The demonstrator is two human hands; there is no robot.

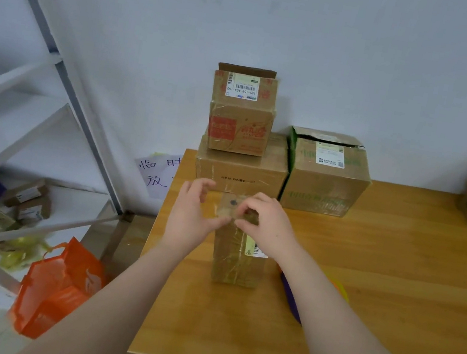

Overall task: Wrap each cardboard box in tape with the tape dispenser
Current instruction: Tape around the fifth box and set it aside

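Grips meet over the top of a narrow box [234, 263] that stands upright near the middle-left of the tabletop [379, 278], its sides already glossy with tape. The left grip [192, 219] comes in from the box's left: its thumb tip rests on the top edge, while its fingers hang loosely curled above the far left corner and hold nothing. The right grip [268, 229] sits on the box's right, fingers bent over the top face and thumb pressed against the near edge, so it pinches the box top. The two thumbs nearly touch.

Just right of the box, mostly hidden under the right forearm, lies a purple and orange object [291, 301]; whether it is the tape dispenser I cannot tell.

Just beyond the narrow box stands a wide box [238, 174] with a small red-printed box [241, 116] on top, and a green-printed box [326, 180] beside it to the right.
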